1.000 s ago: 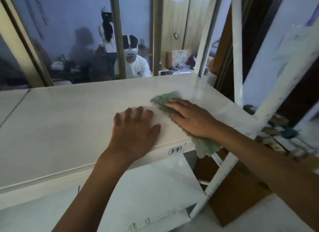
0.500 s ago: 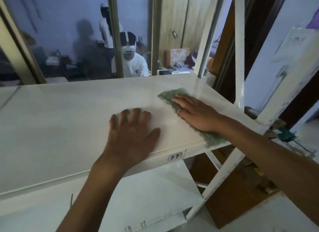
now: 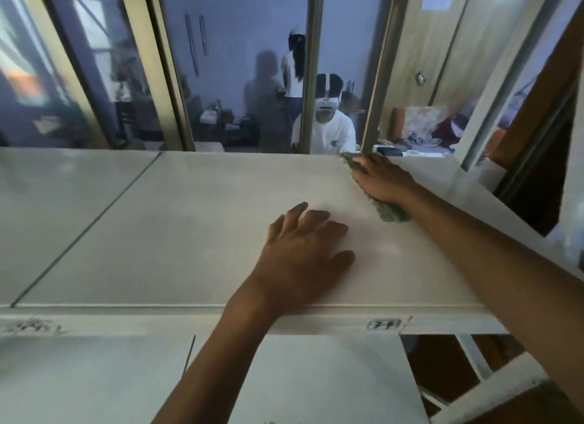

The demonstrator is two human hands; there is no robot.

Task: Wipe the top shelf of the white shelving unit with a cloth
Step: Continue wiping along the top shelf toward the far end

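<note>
Green cloth (image 3: 390,210) sits at shelf (image 3: 189,234) far-right edge under right hand (image 3: 384,180), fingers flat on it. Unwiped span lies left; left hand (image 3: 303,253) rests spread mid-shelf, w/ nothing held.

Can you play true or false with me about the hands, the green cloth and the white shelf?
1. The right hand presses the green cloth on the top shelf. True.
2. The cloth is at the front edge of the shelf, nearest the camera. False: it lies toward the back right, its far end at the shelf's back edge.
3. The left hand lies flat on the shelf and holds nothing. True.
4. Both hands are on the cloth. False: only the right hand is; the left rests on bare shelf, apart from the cloth.
5. The small label on the shelf's front edge is left of the left arm. False: it is to the right of it.
</note>
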